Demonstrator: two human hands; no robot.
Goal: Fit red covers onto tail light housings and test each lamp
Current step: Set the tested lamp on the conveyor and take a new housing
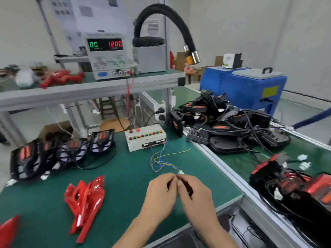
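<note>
Left hand [160, 192]: held low over the green bench mat [125, 185], fingers curled in, tips drawn together with the thumb around something small and dark; what exactly is pinched cannot be told through the blur.
Right hand [194, 193]: pressed up against the left, fingers curled around a short black part [188, 187]; thumb and forefinger are closed at the white connector [180, 171].
Connector and wires: the white plug is seen right at the fingertips, and thin blue, orange and yellow leads [161, 159] are trailed from it back across the mat to the test box.
Test box [145, 136]: a white switch box with rows of red, green and yellow buttons, set at the back of the mat, well apart from the hands.
Red covers [85, 199]: a loose stack is laid on the mat left of the hands, untouched; one more red piece [8, 230] is seen at the lower left edge.
Tail light housings [59, 154]: a row of black housings with orange inserts is lined up at the mat's left rear; a tangled heap of more housings and cables [229, 126] is piled on the conveyor to the right.
Power supply [107, 55]: up on the shelf, green digits at 0.0, red digits reading about 12.00.
Fume hose [166, 17]: arched over the shelf, nozzle pointed down to the right.
</note>
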